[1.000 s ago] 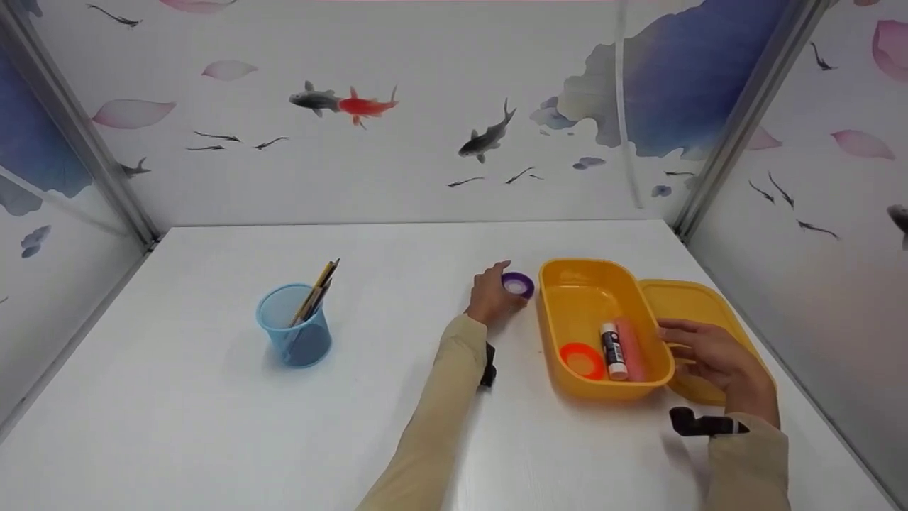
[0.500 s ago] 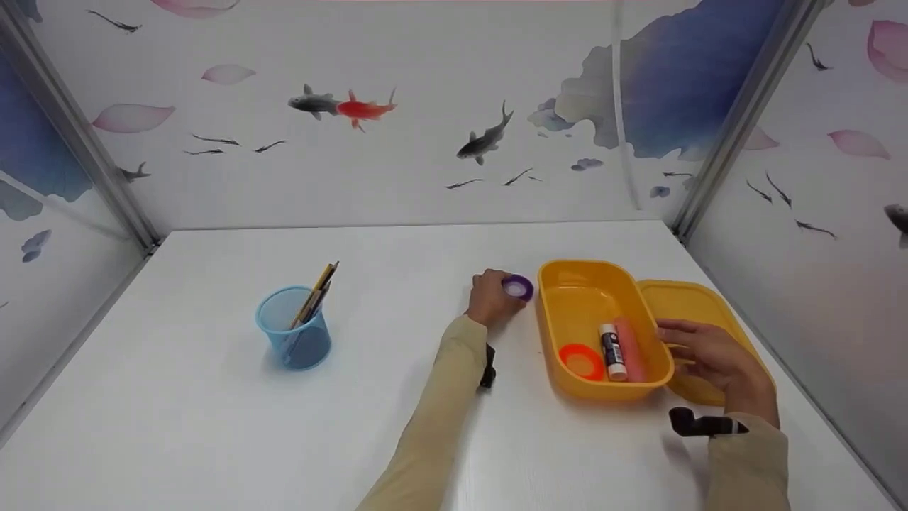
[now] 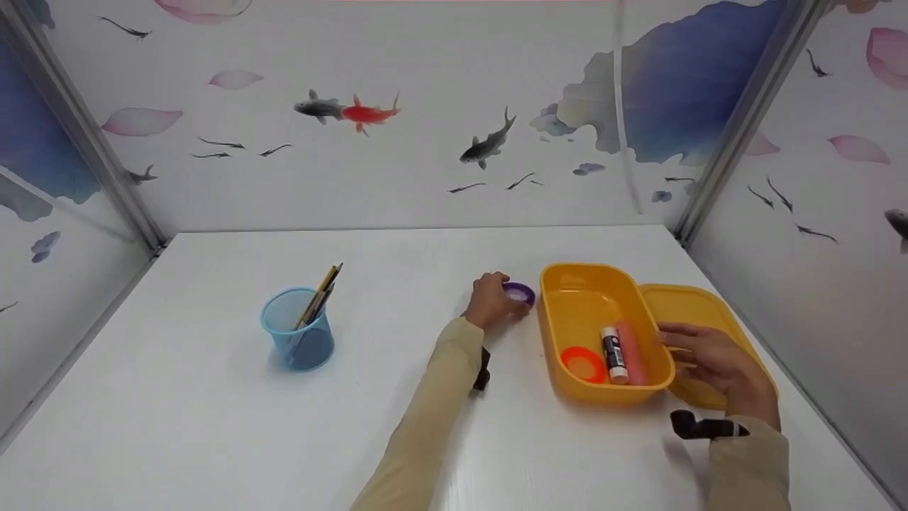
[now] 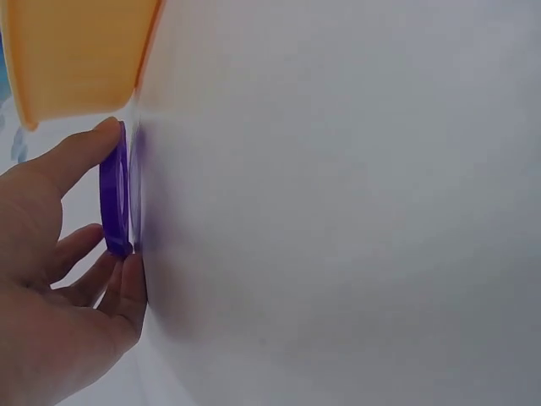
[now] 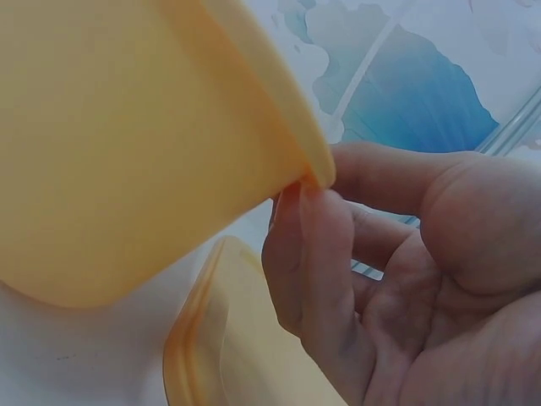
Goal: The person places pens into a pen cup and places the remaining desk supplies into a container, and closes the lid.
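Observation:
My left hand pinches a purple ring, seemingly a roll of tape, between thumb and fingers. The ring lies level, close to the tabletop; I cannot tell whether it touches. Just right of it stands a yellow plastic box. In the box's near end are an orange ring, a glue stick and a pink stick-shaped thing. My right hand holds the box's right rim, with bent fingertips at the rim's edge in the right wrist view.
Beneath my right hand, a yellow lid lies beside the box. On the left of the white table a light blue cup holds several pencils. Printed panels wall in the back and both sides.
The left hand's raised finger has come down and curled in at the purple ring. The head view has shifted slightly. The right hand and the box stay in place.

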A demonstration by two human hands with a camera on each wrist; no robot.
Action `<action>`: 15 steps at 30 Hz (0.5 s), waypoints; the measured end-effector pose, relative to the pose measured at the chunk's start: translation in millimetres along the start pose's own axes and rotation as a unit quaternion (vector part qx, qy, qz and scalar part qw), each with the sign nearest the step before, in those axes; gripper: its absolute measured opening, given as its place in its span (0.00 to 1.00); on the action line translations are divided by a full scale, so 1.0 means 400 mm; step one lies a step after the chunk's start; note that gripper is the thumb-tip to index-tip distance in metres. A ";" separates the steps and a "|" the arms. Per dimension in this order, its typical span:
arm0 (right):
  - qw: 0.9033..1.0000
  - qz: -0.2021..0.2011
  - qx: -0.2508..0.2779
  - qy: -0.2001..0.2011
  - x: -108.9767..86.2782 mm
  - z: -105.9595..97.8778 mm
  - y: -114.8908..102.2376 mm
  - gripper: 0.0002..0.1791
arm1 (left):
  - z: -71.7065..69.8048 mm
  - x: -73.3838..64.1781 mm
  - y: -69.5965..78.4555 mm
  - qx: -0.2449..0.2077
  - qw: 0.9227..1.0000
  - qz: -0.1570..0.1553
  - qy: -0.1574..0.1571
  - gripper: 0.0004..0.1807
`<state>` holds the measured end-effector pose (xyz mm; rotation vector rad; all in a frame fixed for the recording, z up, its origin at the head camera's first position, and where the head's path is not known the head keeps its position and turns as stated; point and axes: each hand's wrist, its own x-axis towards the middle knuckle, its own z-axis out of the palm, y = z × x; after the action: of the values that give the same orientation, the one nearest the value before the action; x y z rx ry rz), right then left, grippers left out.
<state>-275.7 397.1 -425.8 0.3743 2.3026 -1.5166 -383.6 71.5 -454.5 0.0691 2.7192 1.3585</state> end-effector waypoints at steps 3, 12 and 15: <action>1.000 0.000 -0.001 -0.002 0.002 -0.001 0.003 0.47 | -0.006 -0.001 -0.001 0.000 1.000 -0.013 -0.017 0.39; 1.000 -0.004 -0.009 -0.006 0.006 -0.006 0.005 0.48 | -0.027 -0.013 -0.009 0.041 0.997 0.049 -0.038 0.41; 1.000 -0.001 -0.012 -0.008 0.008 -0.005 0.004 0.49 | -0.036 -0.020 -0.009 0.039 0.997 0.050 -0.043 0.40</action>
<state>-278.4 399.6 -427.8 0.3527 2.3068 -1.4859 -377.2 57.3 -448.2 0.2666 2.7300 1.2424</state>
